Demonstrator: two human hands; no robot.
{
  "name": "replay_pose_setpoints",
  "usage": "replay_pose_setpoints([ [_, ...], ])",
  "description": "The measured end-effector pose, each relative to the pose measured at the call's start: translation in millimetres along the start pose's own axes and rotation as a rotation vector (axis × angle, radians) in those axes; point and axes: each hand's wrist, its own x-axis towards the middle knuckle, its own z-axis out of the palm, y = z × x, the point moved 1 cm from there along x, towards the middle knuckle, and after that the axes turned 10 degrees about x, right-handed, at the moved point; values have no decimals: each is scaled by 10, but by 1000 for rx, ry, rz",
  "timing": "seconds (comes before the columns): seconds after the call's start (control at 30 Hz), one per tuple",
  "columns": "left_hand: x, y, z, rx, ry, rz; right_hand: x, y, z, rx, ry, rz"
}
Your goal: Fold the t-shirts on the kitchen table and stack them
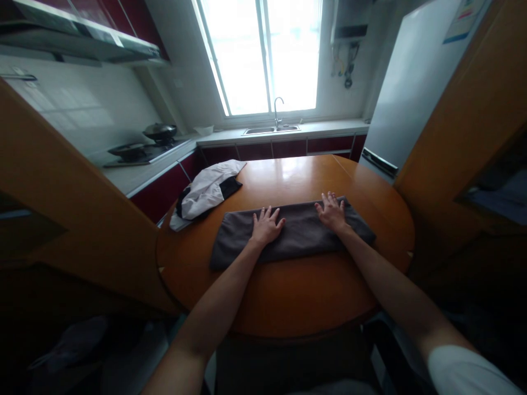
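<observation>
Head: left hand [267, 226], right hand [331, 214] on dim, apparently folded cloth [301, 233].

A tap [275, 111] stands at the sink [259, 131] below the window [239, 60]; pans [160, 131] sit on the stove [168, 150], left of the fridge [414, 82].

The cloth [302, 233] is plain dark grey. The table [300, 304] is orange-brown, the garment [208, 192] whitish with black patches, the cupboards [162, 189] deep red. The fridge [405, 93] looks silvery, though its exact shade is hard to tell.
</observation>
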Motion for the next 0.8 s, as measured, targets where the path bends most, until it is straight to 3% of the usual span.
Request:
replay_pose_setpoints([
  [0.13,-9,67,-19,14,70,48,-96,-166,72,-8,-74,-156],
  [0.27,-14,103,8,55,-23,85,-155,-255,172,-37,-269,-180],
  [0.47,-21,124,-14,40,22,105,-205,-347,153,-1,-182,-260],
  [0.63,-35,186,0,33,-33,145,-244,-420,213,-14,-335,-275],
  [0.8,-59,200,-13,-6,28,155,-248,-382,268,21,-273,-293],
])
